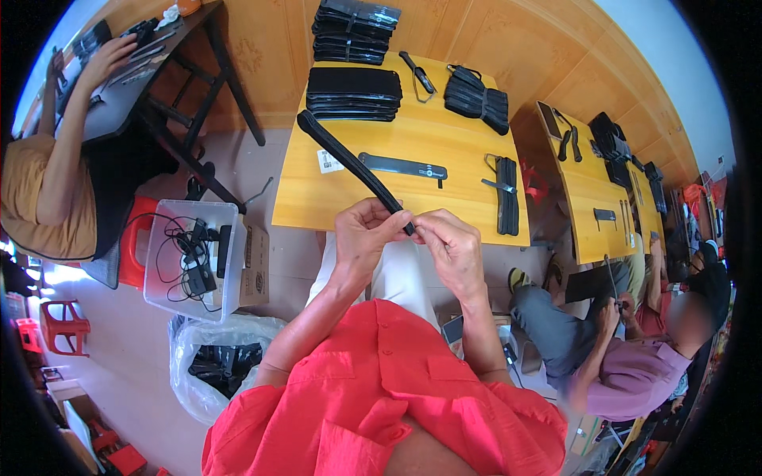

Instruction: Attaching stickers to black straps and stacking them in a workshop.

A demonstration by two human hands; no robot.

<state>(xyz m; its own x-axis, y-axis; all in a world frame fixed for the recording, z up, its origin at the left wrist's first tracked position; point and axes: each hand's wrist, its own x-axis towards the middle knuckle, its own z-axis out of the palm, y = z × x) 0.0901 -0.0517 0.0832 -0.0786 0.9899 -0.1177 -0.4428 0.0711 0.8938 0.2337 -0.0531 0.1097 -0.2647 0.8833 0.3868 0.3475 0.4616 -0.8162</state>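
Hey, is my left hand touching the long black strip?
Touching. The head view shows your left hand pinching the black strip between thumb and fingers near its lower end.

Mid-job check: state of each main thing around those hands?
Black strip: held up aslant
Left hand: gripping the strip
Right hand: pinched at its near end
Flat strip: lying on the table
Near bundle: banded
Nearer stack: piled flat
Clear bin: open, cables inside
Plastic bag: open, not empty

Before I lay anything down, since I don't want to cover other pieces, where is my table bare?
The yellow table has a bare near-left corner below the white label, left of your left hand. Another patch lies between the flat black strip and the banded bundle at right. The far-left part is crowded with black stacks.
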